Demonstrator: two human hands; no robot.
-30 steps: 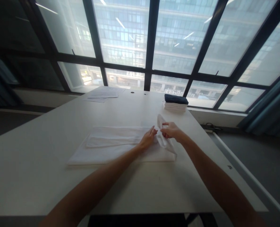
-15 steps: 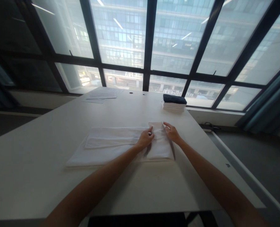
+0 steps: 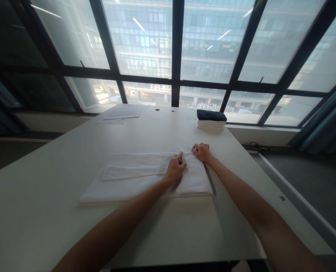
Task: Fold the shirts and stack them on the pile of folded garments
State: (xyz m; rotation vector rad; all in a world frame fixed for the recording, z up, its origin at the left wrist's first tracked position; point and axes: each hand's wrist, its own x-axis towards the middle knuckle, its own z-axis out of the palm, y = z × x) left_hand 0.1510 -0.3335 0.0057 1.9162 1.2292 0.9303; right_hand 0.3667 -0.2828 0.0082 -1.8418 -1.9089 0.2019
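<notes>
A white garment, apparently a shirt, lies in flat folded layers across the middle of the table. Its right end is turned over into a panel. My left hand rests at the inner edge of that panel, fingers bent and pinching the fabric. At the panel's far right corner, my right hand has its fingers curled over the cloth. My left forearm covers part of the near edge. A narrow folded strip runs along the garment's left part.
The white table reaches toward large windows. At its back right stands a stack of folded white cloths with a dark blue cloth on top. Sheets of paper lie at the back left.
My right hand has moved slightly away from me and its fingers are more curled. The turned-over panel lies flatter and wider. My left hand stays nearly in place.
</notes>
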